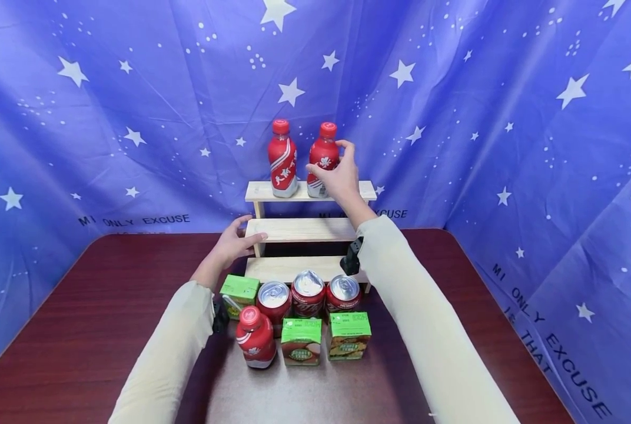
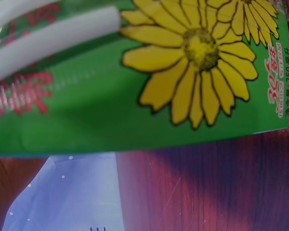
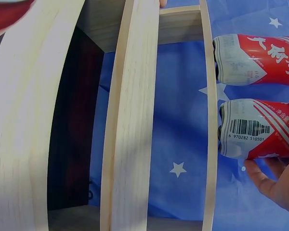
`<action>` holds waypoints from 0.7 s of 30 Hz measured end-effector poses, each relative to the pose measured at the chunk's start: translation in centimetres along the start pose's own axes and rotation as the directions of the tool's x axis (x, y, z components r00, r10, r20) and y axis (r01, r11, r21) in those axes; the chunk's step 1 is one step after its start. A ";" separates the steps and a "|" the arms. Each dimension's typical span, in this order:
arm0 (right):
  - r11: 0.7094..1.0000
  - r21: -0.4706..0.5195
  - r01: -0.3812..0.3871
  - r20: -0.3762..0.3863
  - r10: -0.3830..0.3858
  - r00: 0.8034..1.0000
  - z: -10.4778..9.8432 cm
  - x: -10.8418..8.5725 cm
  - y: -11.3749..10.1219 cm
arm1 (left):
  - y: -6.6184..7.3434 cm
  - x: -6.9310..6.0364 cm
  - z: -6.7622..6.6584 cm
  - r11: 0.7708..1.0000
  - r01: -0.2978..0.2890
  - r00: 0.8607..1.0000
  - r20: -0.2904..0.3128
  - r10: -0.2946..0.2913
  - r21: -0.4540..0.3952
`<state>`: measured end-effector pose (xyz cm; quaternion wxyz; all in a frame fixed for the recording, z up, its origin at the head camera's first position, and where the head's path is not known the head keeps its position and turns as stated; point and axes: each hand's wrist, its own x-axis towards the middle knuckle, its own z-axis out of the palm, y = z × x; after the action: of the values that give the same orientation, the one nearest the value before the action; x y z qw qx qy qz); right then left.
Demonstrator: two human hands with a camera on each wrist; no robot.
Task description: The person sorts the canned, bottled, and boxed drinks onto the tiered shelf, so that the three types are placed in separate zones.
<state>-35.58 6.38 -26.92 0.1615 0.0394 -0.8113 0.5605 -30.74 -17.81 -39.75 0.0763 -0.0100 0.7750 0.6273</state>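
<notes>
My right hand [image 1: 342, 176] grips a red cola bottle [image 1: 323, 154] upright on the top tier of a three-tier wooden stand [image 1: 294, 230], thumb and fingers on opposite sides. Just left of it, another red bottle [image 1: 282, 159] stands on the same tier. In the right wrist view, the gripped bottle [image 3: 245, 127] shows its barcode, and its base is at the top board [image 3: 210, 120]. My left hand [image 1: 233, 242] holds the left end of the middle tier, its thumb over the board. A green drink carton [image 2: 96, 110] fills much of the left wrist view.
Before the stand are several red cans [image 1: 308, 288], green juice cartons [image 1: 301, 344] and a third red bottle [image 1: 255, 341], close together on the dark red table [image 1: 109, 294]. The green carton [image 1: 239, 288] with a straw is under my left wrist. A blue star-printed curtain [image 1: 188, 118] hangs behind.
</notes>
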 end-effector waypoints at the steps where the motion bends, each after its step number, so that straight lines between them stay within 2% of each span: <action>1: 1.000 0.007 -0.002 -0.004 0.002 1.000 0.0 0.1 0.1 | 0.0 0.0 0.1 1.000 -0.002 1.000 0.003 0.002 0.001; 8: 1.000 0.023 0.012 0.003 -0.012 1.000 0.6 0.5 0.4 | 0.1 0.0 0.1 1.000 0.014 1.000 -0.008 -0.014 -0.006; 21: 0.999 0.036 0.027 0.019 -0.027 0.999 1.1 0.5 0.5 | 0.0 0.0 0.0 1.000 0.002 1.000 -0.011 -0.002 0.014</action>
<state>-36.44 5.60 -27.59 0.1604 0.0587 -0.8022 0.5721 -30.77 -17.75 -39.75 0.0729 -0.0138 0.7796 0.6218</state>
